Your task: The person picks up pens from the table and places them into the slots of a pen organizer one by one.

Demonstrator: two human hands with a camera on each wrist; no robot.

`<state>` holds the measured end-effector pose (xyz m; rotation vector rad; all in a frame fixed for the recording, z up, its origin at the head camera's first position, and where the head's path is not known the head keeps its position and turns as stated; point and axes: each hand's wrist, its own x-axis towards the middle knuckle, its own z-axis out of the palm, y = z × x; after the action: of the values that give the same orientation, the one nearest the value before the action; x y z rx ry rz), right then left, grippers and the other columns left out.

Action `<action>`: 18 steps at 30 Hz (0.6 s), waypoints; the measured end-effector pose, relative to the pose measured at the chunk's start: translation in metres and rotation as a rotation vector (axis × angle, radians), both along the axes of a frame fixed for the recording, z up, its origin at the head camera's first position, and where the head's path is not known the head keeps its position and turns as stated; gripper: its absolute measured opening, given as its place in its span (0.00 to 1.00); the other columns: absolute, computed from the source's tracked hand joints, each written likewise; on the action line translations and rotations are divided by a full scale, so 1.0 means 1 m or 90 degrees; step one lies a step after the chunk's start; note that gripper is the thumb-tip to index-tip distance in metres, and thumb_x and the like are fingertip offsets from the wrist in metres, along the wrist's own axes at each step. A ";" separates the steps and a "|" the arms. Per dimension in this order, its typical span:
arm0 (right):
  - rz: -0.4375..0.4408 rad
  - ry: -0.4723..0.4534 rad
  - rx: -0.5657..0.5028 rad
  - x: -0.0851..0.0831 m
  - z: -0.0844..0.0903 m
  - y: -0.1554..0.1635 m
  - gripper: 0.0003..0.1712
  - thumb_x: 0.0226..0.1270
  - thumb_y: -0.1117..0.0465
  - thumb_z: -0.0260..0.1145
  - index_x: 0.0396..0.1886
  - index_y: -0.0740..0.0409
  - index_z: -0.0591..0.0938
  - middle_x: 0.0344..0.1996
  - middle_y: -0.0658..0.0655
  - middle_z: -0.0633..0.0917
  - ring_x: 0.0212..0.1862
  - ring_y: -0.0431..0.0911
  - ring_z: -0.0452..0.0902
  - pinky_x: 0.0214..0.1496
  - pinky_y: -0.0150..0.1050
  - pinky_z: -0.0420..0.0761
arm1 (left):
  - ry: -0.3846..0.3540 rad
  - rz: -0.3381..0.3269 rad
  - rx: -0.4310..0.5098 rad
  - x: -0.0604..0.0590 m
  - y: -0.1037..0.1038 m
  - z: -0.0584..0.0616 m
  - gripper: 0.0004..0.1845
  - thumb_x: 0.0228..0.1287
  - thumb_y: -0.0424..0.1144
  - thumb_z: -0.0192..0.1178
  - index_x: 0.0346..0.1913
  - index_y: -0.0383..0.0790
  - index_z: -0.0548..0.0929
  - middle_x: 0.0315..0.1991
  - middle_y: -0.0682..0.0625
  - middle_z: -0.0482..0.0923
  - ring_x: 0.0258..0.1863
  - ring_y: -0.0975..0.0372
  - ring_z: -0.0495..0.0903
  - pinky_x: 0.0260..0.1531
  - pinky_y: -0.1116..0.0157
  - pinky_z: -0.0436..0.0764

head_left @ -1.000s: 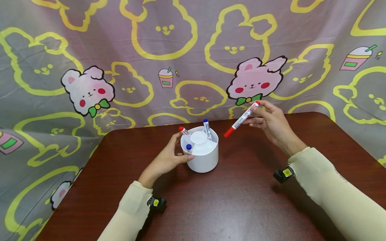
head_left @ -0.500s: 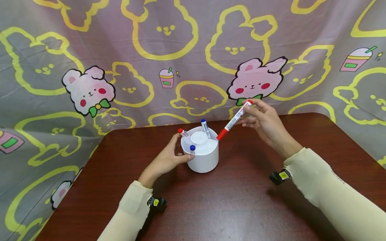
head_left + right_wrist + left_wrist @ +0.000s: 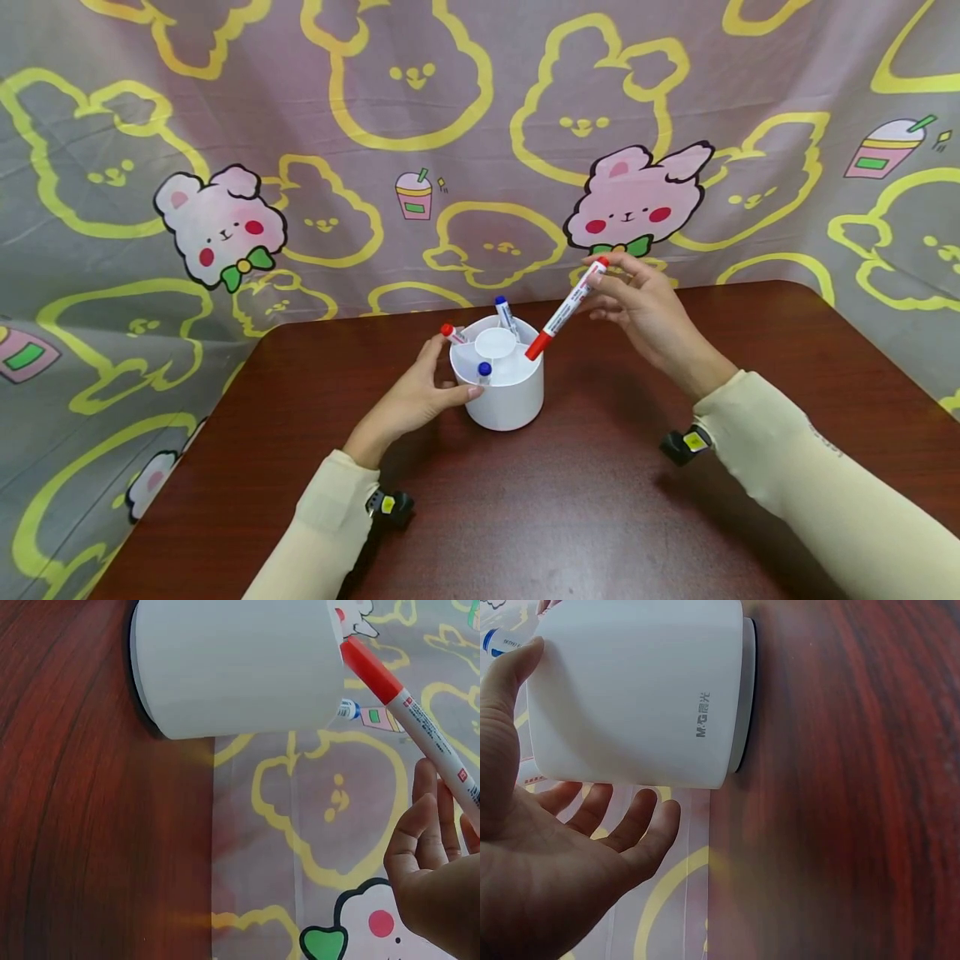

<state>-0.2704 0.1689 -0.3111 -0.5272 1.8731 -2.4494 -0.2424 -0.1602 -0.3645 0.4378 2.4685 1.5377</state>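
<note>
A round white pen holder (image 3: 507, 407) with compartments stands on the table. My left hand (image 3: 417, 395) grips its left side, thumb near the front rim and fingers behind. In the left wrist view, the thumb (image 3: 526, 661) touches the rim. My right hand (image 3: 651, 315) pinches a white marker with a red cap (image 3: 566, 310) by its upper end. This marker slants down to the left, cap end over the holder's right compartment. Inside the holder stand a red-capped marker (image 3: 452, 333), a blue marker (image 3: 506, 313) at the back and another blue marker (image 3: 484, 372) in front.
The dark reddish-brown table (image 3: 525, 517) extends around the holder. Behind it hangs a pinkish-grey cloth (image 3: 480, 100) printed with yellow outlines and cartoon animals. Black wrist devices (image 3: 684, 444) sit at both sleeves.
My right hand has moved left and brought the red marker's cap from beside the holder to over its right compartment. The markers in the holder have shifted round counterclockwise. My left hand stays in place.
</note>
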 end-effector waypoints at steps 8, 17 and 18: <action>-0.015 -0.018 0.030 0.002 -0.001 -0.008 0.11 0.77 0.62 0.66 0.55 0.50 0.84 0.39 0.50 0.87 0.40 0.44 0.84 0.42 0.34 0.85 | 0.005 -0.020 0.031 0.000 0.001 -0.001 0.50 0.64 0.40 0.75 0.81 0.48 0.53 0.77 0.42 0.63 0.68 0.45 0.77 0.67 0.48 0.78; -0.016 -0.015 0.051 0.004 -0.005 -0.014 0.15 0.75 0.64 0.68 0.58 0.49 0.83 0.42 0.51 0.85 0.43 0.43 0.83 0.43 0.33 0.86 | 0.024 -0.028 0.039 0.000 0.001 -0.002 0.46 0.65 0.38 0.74 0.77 0.44 0.56 0.76 0.41 0.66 0.69 0.44 0.75 0.65 0.48 0.80; -0.014 -0.014 0.051 0.004 -0.005 -0.015 0.15 0.75 0.65 0.68 0.58 0.49 0.83 0.42 0.51 0.85 0.42 0.44 0.83 0.43 0.33 0.86 | 0.024 -0.027 0.041 0.000 0.001 -0.002 0.46 0.65 0.37 0.74 0.78 0.45 0.56 0.75 0.41 0.66 0.69 0.44 0.74 0.66 0.48 0.80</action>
<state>-0.2665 0.1537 -0.3166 -0.4781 1.9683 -2.3717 -0.2428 -0.1588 -0.3661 0.5311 2.4261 1.6104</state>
